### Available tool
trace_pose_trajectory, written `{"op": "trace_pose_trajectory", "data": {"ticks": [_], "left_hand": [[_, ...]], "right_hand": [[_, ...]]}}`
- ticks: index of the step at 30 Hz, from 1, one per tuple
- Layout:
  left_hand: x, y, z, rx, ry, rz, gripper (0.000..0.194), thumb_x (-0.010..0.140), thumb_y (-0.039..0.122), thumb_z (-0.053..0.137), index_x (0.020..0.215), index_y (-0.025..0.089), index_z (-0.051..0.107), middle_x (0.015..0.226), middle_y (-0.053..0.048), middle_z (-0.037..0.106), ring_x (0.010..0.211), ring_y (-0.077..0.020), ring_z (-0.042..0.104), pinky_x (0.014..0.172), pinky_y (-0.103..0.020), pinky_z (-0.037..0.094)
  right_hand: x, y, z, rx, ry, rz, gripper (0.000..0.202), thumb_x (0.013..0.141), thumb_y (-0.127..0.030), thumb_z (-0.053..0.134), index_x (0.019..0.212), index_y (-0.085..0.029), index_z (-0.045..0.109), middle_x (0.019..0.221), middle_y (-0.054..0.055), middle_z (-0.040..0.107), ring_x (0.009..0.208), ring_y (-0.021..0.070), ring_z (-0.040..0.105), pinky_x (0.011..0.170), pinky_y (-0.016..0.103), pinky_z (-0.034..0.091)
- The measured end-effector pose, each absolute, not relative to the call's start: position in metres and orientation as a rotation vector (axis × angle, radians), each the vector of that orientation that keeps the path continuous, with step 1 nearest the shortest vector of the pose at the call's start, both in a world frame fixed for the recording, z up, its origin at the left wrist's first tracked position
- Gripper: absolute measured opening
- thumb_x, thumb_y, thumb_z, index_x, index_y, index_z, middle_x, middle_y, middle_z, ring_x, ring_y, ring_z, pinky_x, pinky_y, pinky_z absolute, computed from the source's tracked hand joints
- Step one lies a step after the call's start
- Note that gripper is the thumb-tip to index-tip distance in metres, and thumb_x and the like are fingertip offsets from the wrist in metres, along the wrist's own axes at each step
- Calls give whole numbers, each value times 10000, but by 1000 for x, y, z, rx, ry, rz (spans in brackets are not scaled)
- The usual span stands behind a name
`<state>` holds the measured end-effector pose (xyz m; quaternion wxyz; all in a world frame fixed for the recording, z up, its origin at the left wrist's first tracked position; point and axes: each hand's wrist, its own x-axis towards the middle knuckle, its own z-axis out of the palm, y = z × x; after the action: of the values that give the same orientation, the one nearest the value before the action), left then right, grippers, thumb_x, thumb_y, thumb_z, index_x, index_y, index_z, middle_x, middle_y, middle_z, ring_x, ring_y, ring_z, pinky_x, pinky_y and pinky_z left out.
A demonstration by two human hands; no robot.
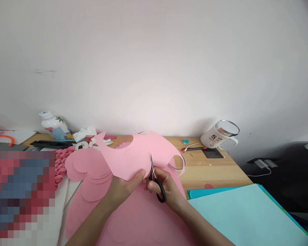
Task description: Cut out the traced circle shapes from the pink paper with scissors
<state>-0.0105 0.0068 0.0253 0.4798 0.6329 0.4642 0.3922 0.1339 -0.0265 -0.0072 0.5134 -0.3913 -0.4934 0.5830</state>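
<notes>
A pink paper sheet with rounded pieces cut out of its edges is held up in front of me. My left hand grips its lower edge, thumb on top and the other fingers hidden behind it. In my right hand are black-handled scissors, their blades apart at the sheet's lower right part. Faint curved outlines show on the paper. Below both hands lies a larger pink sheet. Stacked rounded pink paper pieces lie just left of my left hand.
A white mug stands at the back right beside a black card. Light blue paper sheets cover the front right. A white bottle, black cutter and crumpled tissue are at the back left, against the wall.
</notes>
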Motion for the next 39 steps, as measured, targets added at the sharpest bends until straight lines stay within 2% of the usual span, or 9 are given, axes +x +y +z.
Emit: {"op": "trace_pose_trajectory", "data": {"ticks": [8, 14, 24, 26, 31, 36, 39], "left_hand": [[-10, 7, 28, 1505, 1103, 969, 110, 707, 255, 564, 609, 207, 558, 607, 13, 616, 631, -166, 592, 636, -274, 490], [-8, 7, 31, 1492, 1044, 967, 165, 710, 250, 537, 551, 207, 518, 551, 25, 565, 561, -147, 560, 567, -262, 475], [-11, 10, 25, 1508, 1146, 976, 171, 693, 252, 554, 536, 201, 509, 544, 26, 534, 563, -142, 527, 554, -262, 456], [-12, 12, 22, 1529, 1157, 961, 163, 701, 276, 559, 562, 199, 518, 569, 19, 551, 591, -153, 545, 577, -275, 468], [-11, 12, 18, 1534, 1180, 1003, 161, 738, 346, 553, 777, 192, 576, 780, -26, 641, 777, -196, 606, 710, -324, 499], [-13, 10, 14, 1583, 1210, 933, 176, 726, 363, 571, 799, 204, 588, 786, -37, 655, 904, -230, 594, 810, -367, 485], [-13, 10, 14, 1602, 1197, 891, 196, 725, 382, 568, 812, 208, 589, 759, -35, 646, 890, -236, 601, 782, -372, 498]], "right_hand": [[134, -28, -9, -968, -1159, 1413, 267, 678, -362, 706, 685, -176, 514, 631, -14, 570, 500, 92, 430, 486, 217, 369], [134, -26, -11, -978, -1149, 1402, 240, 687, -325, 698, 664, -173, 514, 528, -44, 522, 457, 86, 452, 454, 200, 371], [134, -28, -11, -1006, -1150, 1396, 218, 695, -309, 677, 636, -171, 518, 468, -49, 513, 432, 93, 473, 432, 198, 374], [134, -27, -10, -1013, -1154, 1393, 231, 693, -321, 679, 631, -172, 515, 470, -45, 514, 434, 97, 475, 431, 203, 371], [131, -27, -11, -1003, -1160, 1398, 257, 697, -361, 682, 649, -174, 513, 468, -49, 495, 434, 99, 455, 444, 215, 361], [132, -27, -12, -948, -1183, 1375, 290, 672, -373, 723, 660, -171, 515, 573, -41, 484, 508, 90, 402, 486, 216, 327], [135, -26, -10, -905, -1209, 1377, 315, 655, -389, 743, 669, -177, 511, 594, -37, 483, 546, 102, 400, 513, 228, 328]]}}
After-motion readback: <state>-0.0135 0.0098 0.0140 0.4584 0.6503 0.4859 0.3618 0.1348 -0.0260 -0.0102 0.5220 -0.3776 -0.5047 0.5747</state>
